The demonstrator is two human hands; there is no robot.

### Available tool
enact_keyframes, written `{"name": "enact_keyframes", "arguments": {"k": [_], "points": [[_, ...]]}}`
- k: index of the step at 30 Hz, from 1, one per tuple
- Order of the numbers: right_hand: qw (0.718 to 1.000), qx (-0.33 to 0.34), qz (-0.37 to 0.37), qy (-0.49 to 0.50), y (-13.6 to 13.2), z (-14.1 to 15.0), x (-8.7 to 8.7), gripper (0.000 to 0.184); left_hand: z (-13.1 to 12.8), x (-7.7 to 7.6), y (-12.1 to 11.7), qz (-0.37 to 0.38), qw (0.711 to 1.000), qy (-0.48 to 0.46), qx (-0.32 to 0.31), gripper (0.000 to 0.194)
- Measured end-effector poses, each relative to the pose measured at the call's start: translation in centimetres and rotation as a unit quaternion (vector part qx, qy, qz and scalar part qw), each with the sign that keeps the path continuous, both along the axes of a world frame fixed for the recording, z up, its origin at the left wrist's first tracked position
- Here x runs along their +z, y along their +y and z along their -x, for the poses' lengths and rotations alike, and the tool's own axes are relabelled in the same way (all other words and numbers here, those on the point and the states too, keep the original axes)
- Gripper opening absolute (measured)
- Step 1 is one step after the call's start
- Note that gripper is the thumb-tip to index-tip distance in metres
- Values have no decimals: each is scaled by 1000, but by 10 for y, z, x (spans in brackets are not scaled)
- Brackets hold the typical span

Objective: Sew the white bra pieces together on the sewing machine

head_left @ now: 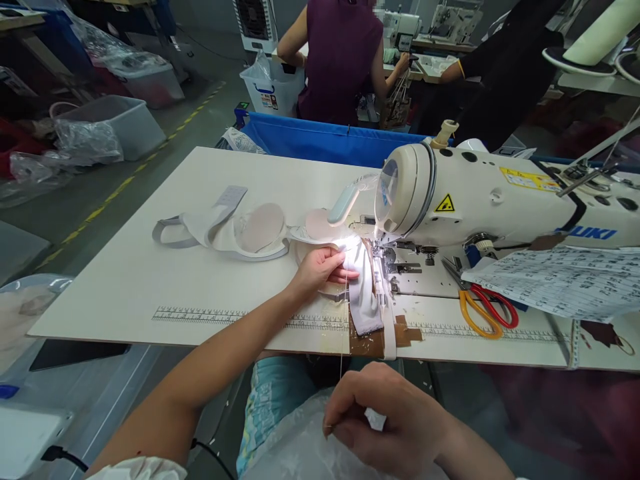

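A white bra (220, 233) with pale pink cup linings lies across the table, its right end under the lit needle area of a sewing machine (480, 187). My left hand (320, 270) is closed on the bra's fabric, just left of the presser foot, thumb on top. From there a thin thread (341, 367) runs down over the table edge towards my right hand (387, 417). Above my lap, that hand pinches the thread's lower end between thumb and forefinger. A white band (389, 333) hangs over the front edge near the needle.
Scissors (483, 310) with orange and red handles lie right of the needle, beside a printed sheet (555, 280). Ruler strips (200, 315) run along the front edge. A blue cloth bin (320, 137) stands behind the table. Two people work beyond; plastic tubs (115, 123) stand left.
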State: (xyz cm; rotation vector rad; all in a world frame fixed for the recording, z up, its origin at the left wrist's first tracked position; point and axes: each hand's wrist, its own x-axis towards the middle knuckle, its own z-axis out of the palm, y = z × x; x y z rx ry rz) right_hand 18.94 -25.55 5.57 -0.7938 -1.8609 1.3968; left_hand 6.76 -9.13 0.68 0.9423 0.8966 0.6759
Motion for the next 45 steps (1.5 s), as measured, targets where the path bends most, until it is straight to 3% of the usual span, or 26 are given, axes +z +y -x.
{"name": "enact_keyframes", "arguments": {"k": [3, 6, 9, 12, 16, 26, 45], "points": [[999, -37, 24, -11, 3, 1, -2, 10, -1, 0, -1, -1, 1000, 0, -4, 22], [985, -159, 63, -15, 19, 0, -10, 8, -1, 1, -2, -6, 1000, -7, -2, 24], [953, -297, 65, -8, 44, -4, -23, 10, -1, 1, -2, -16, 1000, -16, -5, 28], [930, -362, 57, -17, 70, -9, -36, 15, 0, -1, -2, -21, 999, -32, -4, 31], [924, -377, 53, -30, 88, -12, -45, 16, 0, -3, -2, -21, 998, -50, 9, 33], [921, -383, 21, -66, 95, -10, -54, 13, -2, -3, -4, -24, 999, -32, 21, 36], [919, -385, 6, -82, 94, -9, -53, 13, -2, -3, -5, -39, 998, -35, 15, 33]]}}
